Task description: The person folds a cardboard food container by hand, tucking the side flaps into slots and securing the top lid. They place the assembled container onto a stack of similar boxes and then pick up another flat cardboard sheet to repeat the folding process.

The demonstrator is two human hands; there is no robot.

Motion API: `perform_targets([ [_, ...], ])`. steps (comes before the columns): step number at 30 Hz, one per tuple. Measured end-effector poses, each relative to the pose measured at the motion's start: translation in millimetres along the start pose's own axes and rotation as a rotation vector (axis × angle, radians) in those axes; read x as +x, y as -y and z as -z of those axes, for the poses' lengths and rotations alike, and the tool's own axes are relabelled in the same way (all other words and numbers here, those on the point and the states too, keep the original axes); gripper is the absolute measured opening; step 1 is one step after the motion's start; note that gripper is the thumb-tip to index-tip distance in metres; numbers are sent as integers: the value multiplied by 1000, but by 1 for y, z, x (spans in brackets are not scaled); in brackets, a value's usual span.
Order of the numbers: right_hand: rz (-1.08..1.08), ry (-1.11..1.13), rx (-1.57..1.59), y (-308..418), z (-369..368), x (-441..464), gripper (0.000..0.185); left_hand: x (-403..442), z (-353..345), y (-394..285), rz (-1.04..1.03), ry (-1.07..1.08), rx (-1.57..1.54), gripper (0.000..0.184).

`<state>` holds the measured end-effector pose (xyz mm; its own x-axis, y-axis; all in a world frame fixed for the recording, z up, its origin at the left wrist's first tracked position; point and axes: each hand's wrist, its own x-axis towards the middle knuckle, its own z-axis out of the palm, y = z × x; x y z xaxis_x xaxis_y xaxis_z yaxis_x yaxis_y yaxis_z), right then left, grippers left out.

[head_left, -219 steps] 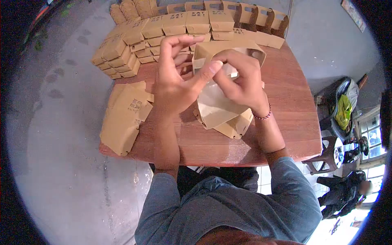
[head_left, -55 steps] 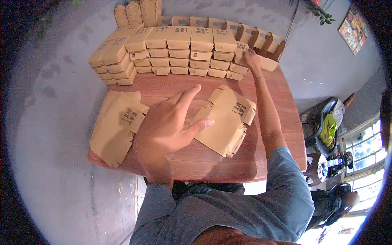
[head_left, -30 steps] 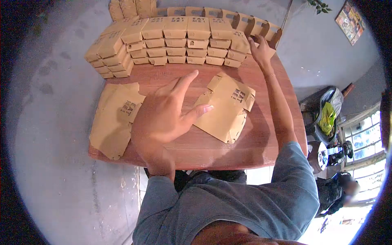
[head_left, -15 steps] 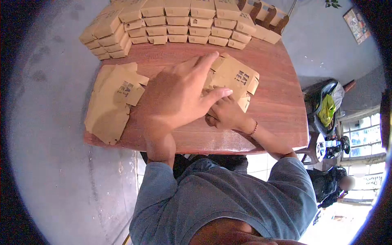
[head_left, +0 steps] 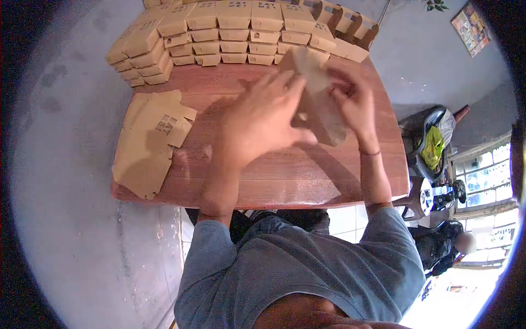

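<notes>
A brown cardboard food box, smeared by motion, is raised and tilted above the table between my two hands. My left hand is at its left side, thumb and fingers spread around the near edge. On the opposite side, the curled fingers of my right hand grip the box; their tips are blurred. To the left of my left hand lies a flat, unfolded cardboard box blank printed "EAT ME!".
Stacked folded boxes line the far side of the wooden table. A cardboard carrier with dividers stands at the far right. Beyond the right edge are a stool, bags and a person.
The box printed "EAT ME!" has been lifted off the table and turned up on its side. My right hand has moved up and right, to its far side. My left hand has shifted right.
</notes>
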<state>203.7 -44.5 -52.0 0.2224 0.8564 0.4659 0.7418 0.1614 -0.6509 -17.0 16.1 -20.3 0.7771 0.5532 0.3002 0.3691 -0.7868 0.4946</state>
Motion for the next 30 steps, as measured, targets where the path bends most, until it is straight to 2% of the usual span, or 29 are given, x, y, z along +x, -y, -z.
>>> perform_targets([
  [2,-36,-225,438,17,22,9,43,4,-14,-14,-232,-90,76,97],
  [3,-34,-236,436,27,29,12,43,6,-16,-25,-230,-57,53,107],
  [4,-4,-328,525,37,34,16,41,8,-20,-32,-242,-54,57,107],
  [6,31,-432,614,45,39,20,39,14,-26,-43,-255,-209,169,106],
  [7,53,-451,694,46,42,23,41,19,-27,-45,-262,-297,166,90],
  [8,77,-467,774,45,44,26,43,21,-26,-46,-272,-295,171,90],
  [10,121,-473,812,44,44,30,45,24,-19,-43,-327,-422,284,62],
  [11,114,-475,814,46,44,31,48,26,-18,-37,-335,-422,291,62],
  [12,106,-476,816,47,44,32,51,27,-17,-31,-411,-451,202,46],
  [13,148,-432,844,45,41,34,55,28,-16,-26,-484,-477,111,33],
  [14,152,-439,850,41,39,35,55,26,-15,-23,-490,-475,118,33],
  [16,71,-358,791,31,34,38,59,19,-7,-28,-363,-474,-255,22],
  [17,53,-310,837,26,31,42,63,16,-1,-30,-368,-473,-248,22],
  [19,24,-278,833,25,29,44,63,11,8,-30,-152,-472,-362,20],
  [20,-6,-235,826,24,28,46,63,10,9,-22,-158,-466,-359,20],
  [22,22,-217,812,18,31,48,63,8,9,0,-152,-643,-488,20],
  [23,32,-112,850,16,36,47,63,5,11,8,-156,-637,-482,20],
  [24,40,-6,887,17,39,46,64,0,13,16,-142,-705,-602,21],
  [25,40,-15,895,19,40,45,64,-2,15,23,-127,-772,-722,22],
  [26,65,27,1023,22,42,42,56,-2,17,29,-129,-762,-716,22],
  [27,93,70,1149,23,42,41,48,-1,19,35,-166,-865,-846,23],
  [28,92,60,1154,18,45,41,48,-1,21,40,-203,-968,-978,24],
  [30,81,218,1069,12,53,41,26,-3,32,45,-215,-909,-949,29],
])
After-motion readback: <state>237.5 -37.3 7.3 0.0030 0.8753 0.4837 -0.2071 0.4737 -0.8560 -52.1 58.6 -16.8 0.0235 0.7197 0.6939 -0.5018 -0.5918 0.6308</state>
